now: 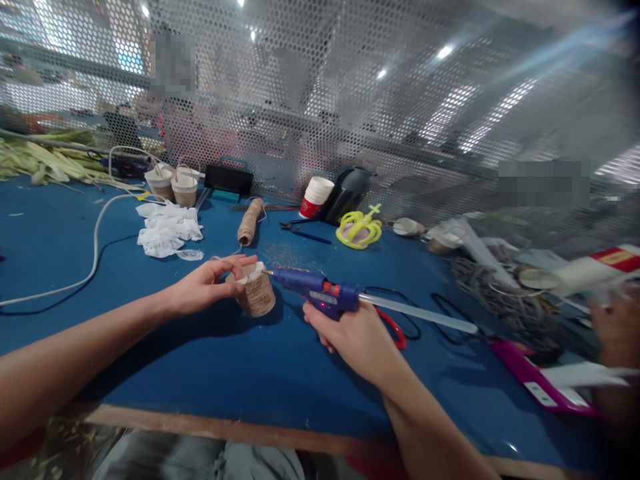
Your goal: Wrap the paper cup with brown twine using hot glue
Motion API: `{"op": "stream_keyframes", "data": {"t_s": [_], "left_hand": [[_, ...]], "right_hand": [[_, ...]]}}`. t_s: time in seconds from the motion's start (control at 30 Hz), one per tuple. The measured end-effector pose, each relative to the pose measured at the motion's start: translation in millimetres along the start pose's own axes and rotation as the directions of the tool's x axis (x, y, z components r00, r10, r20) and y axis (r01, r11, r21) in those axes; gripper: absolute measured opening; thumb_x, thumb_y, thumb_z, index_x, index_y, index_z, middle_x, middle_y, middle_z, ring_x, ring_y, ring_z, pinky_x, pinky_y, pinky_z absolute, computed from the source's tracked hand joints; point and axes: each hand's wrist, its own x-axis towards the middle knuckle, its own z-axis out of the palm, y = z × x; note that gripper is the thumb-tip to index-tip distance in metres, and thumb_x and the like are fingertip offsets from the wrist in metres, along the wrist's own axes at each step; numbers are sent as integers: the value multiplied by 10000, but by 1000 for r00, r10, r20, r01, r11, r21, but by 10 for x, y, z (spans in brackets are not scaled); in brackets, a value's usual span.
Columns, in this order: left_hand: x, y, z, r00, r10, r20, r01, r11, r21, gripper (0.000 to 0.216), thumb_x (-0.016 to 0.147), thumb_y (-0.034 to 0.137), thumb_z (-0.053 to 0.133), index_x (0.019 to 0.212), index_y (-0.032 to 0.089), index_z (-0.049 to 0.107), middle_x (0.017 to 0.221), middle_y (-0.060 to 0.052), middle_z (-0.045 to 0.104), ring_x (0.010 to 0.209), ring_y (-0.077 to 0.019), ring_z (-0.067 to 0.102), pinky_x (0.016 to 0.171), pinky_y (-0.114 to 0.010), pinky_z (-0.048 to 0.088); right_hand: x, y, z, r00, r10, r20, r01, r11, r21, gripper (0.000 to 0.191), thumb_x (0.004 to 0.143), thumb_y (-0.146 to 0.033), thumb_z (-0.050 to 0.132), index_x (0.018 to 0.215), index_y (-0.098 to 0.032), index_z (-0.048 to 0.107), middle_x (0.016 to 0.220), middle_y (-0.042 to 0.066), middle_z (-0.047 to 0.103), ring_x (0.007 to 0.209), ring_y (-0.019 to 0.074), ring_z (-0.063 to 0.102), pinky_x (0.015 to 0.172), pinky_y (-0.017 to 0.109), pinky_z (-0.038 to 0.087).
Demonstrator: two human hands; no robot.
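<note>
My left hand (pixel 213 283) is closed on a small paper cup wrapped in brown twine (pixel 257 295), tilted on the blue table (pixel 200 360), fingers pinching its white rim. My right hand (pixel 353 333) grips a blue hot glue gun (pixel 320 292). Its nozzle touches the cup's rim, and a clear glue stick (pixel 425 315) sticks out of its back to the right.
A twine spool (pixel 249 223), white crumpled material (pixel 167 230), two wrapped cups (pixel 175 187), a stack of paper cups (pixel 316 197), a yellow crown (pixel 359 229), red-handled scissors (pixel 395 328), pliers and a white cable lie about. Perforated mesh stands behind. Another person's hand (pixel 617 327) is at right.
</note>
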Motion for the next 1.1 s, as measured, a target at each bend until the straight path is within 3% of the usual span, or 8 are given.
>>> {"op": "stream_keyframes", "data": {"t_s": [0.17, 0.3, 0.5, 0.6, 0.8, 0.9, 1.03, 1.1], "left_hand": [[-1, 5, 0, 1000, -7, -3, 7, 1000, 14, 214, 700, 338, 653, 675, 162, 533, 1370, -115, 434, 1321, -291, 276, 1076, -457, 158], [3, 13, 7, 1000, -18, -12, 18, 1000, 11, 221, 692, 340, 658, 674, 159, 532, 1374, -122, 428, 1311, -296, 293, 1073, -454, 171], [-5, 31, 0, 1000, -10, -11, 10, 1000, -10, 224, 690, 346, 659, 697, 153, 546, 1382, -119, 416, 1282, -314, 333, 1047, -458, 227], [-13, 50, -7, 1000, -10, -13, 10, 1000, -25, 225, 705, 345, 644, 693, 150, 531, 1417, -116, 360, 1264, -316, 355, 1028, -461, 257], [-30, 141, 5, 1000, -17, -1, 17, 1000, 2, 255, 703, 367, 637, 679, 150, 504, 1432, -127, 317, 1244, -322, 367, 1000, -469, 285], [-32, 176, 3, 1000, -14, 3, 14, 1000, 11, 283, 694, 389, 642, 667, 150, 492, 1425, -130, 320, 1239, -320, 368, 987, -454, 302], [-24, 182, -19, 1000, 12, 13, -12, 1000, 4, 289, 711, 400, 630, 689, 150, 486, 1414, -132, 320, 1237, -306, 368, 975, -439, 316], [-21, 176, -29, 1000, 17, 19, -17, 1000, 13, 284, 715, 397, 629, 693, 149, 491, 1395, -135, 334, 1239, -304, 359, 970, -438, 319]], "right_hand": [[49, -3, 5, 999, -53, -11, 53, 999, 10, 251, 728, -264, 496, 487, -196, 477, 360, -25, 486, 323, 107, 469, 426, 240, 412], [73, 22, 3, 1000, 19, 14, -20, 996, 84, 225, 725, -271, 514, 520, -180, 504, 361, -31, 475, 321, 98, 456, 405, 228, 396], [222, 139, -73, 997, 45, 59, -67, 892, 447, 187, 698, -309, 605, 779, -142, 585, 410, -66, 467, 356, 75, 415, 386, 206, 342], [397, 229, -135, 990, 144, -6, -121, 849, 514, 164, 675, -282, 655, 714, -149, 566, 544, -29, 545, 461, 72, 488, 457, 198, 405], [896, 445, -103, 949, 302, -95, -247, 894, 374, 258, 843, -292, 509, 628, -150, 525, 536, -28, 495, 428, 52, 445, 427, 185, 395], [1109, 539, -27, 935, 346, -79, -316, 913, 258, 248, 870, -316, 491, 728, -124, 558, 596, -11, 537, 465, 69, 489, 456, 213, 435], [1229, 613, 29, 952, 293, -86, -286, 955, 85, 235, 878, -317, 498, 1022, -143, 563, 957, 46, 603, 755, 127, 592, 654, 303, 508], [1220, 607, 21, 966, 222, -128, -223, 975, 8, 223, 872, -314, 505, 1012, -154, 573, 1003, 51, 595, 826, 150, 587, 708, 329, 499]]}}
